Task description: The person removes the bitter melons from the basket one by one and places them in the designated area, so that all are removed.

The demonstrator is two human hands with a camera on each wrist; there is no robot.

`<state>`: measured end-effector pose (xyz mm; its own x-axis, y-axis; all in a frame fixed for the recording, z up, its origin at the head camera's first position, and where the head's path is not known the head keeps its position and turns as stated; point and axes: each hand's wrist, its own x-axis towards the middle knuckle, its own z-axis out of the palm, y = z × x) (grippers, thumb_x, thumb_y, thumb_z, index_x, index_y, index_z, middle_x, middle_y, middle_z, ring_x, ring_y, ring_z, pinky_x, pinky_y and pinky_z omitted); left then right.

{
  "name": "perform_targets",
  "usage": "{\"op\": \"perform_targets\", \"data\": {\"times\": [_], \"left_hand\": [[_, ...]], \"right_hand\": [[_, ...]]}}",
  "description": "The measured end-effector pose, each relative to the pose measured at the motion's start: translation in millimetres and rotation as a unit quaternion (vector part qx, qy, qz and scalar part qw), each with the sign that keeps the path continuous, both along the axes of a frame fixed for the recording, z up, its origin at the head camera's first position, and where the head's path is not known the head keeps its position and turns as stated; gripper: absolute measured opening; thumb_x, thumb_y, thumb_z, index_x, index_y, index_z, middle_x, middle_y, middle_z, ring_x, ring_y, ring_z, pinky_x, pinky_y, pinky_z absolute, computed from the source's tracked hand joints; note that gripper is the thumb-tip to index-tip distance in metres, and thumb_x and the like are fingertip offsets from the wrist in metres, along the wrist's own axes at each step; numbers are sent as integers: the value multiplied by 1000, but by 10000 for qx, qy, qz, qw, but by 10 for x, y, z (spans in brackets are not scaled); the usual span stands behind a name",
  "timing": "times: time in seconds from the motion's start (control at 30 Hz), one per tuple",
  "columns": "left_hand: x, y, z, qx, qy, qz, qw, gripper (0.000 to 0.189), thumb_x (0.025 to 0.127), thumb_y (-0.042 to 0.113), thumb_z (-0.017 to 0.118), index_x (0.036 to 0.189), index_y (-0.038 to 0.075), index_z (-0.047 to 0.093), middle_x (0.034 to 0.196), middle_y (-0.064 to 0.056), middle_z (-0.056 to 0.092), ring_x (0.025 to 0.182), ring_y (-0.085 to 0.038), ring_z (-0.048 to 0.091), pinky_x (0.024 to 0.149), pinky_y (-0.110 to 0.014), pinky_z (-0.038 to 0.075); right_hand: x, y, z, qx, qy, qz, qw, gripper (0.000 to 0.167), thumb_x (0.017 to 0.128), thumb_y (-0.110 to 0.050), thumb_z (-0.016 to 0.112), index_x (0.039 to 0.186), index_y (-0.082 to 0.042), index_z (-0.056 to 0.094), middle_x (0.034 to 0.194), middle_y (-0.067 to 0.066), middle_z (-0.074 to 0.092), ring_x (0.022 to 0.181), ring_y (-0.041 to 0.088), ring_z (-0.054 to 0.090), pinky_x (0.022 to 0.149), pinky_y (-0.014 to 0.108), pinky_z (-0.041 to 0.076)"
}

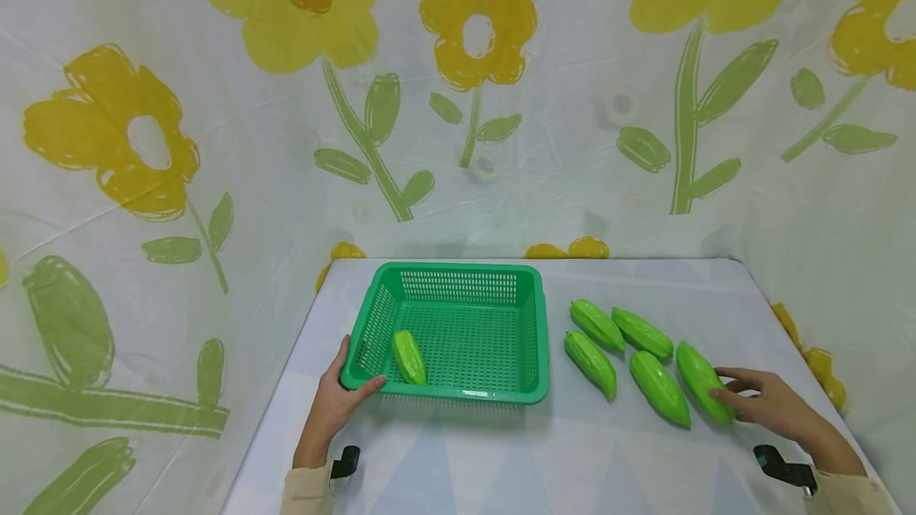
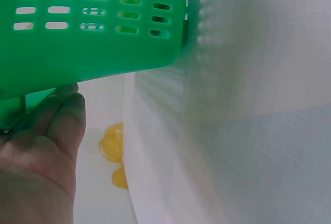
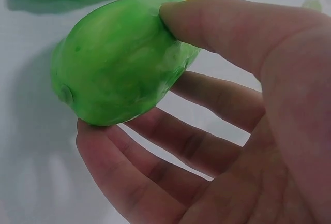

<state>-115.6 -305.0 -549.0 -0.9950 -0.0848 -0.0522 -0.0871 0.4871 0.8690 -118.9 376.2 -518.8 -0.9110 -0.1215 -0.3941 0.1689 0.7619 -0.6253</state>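
At the left front corner of a green plastic basket (image 1: 458,395), my left hand (image 1: 336,404) holds the rim, its thumb over the edge and its fingers along the outer side. Inside the basket lies one bright green, ridged gourd (image 1: 409,358). On the right, my right hand (image 1: 776,404) pinches another green gourd (image 1: 701,380) between thumb and fingers. The right wrist view shows the rounded end of this gourd (image 3: 119,58), with the thumb on top and fingers beneath. In the left wrist view, the left hand (image 2: 46,151) is under the basket's rim, its fingertips partly hidden.
Several more green gourds lie between the basket and my right hand, among them a near one (image 1: 660,389) and a far one (image 1: 597,325). A pale cloth covers the table (image 1: 558,459). Flower-printed curtains (image 1: 558,141) hang around its back and sides.
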Motion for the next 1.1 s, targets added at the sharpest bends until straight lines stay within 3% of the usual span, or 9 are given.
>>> {"op": "perform_targets", "data": {"times": [0.7,1.1], "left_hand": [[22,-21,-35,-12,120,-22,9999,111,88,31,82,167,9,8,172,-24,17,157,-48,22,121,-66,30],[14,-4,16,125,41,-36,9999,111,88,30,82,168,12,8,173,-22,17,158,-45,21,122,-64,31]], "right_hand": [[19,29,-157,99,-234,-211,9995,79,98,-40,70,143,19,44,118,38,64,91,22,71,77,41,64],[17,19,-154,159,-343,-116,9992,74,101,-39,66,142,18,45,122,41,60,102,34,70,78,45,64]]}}
